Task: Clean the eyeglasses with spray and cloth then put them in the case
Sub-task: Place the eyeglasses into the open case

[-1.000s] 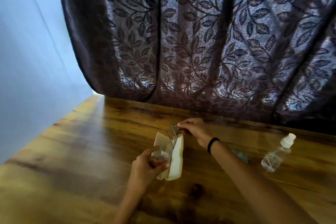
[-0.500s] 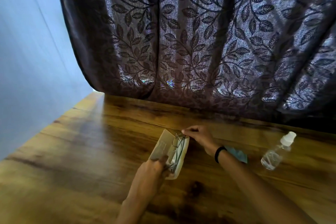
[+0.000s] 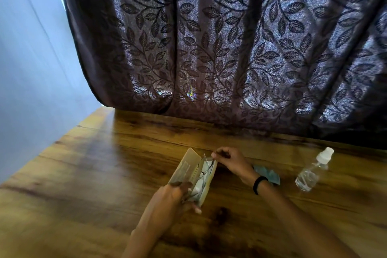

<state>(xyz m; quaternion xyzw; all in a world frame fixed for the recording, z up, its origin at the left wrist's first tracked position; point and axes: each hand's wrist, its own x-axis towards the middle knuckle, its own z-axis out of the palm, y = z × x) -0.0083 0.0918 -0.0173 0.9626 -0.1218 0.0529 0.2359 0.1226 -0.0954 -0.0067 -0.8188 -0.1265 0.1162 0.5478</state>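
Seen from the head camera, a person lowered a pair of thin wire-framed eyeglasses (image 3: 204, 170) into an open, pale hard case (image 3: 185, 168) on a wooden counter (image 3: 104, 174). The frame lay lengthwise in the lined tray, with its far end raised above the rim. The right hand (image 3: 230, 162) pinched that far end between curled fingertips, while the left hand (image 3: 167, 201) gripped the case's near end, its thumb curled under the edge. Motion blur hid whether it also touched the frame.

The glasses looked light, springy and easily bent, and the freshly wiped lenses were prone to smudges. They were best held by the metal at the hinge or bridge, never by the glass. The case seemed stiff and light enough to skid, so it needed steadying.

A clear spray bottle (image 3: 312, 172) stood well to the right, and a folded teal cloth (image 3: 267, 174) lay just behind the right wrist. Both sat apart from the hands, before a leaf-patterned curtain (image 3: 209, 48).
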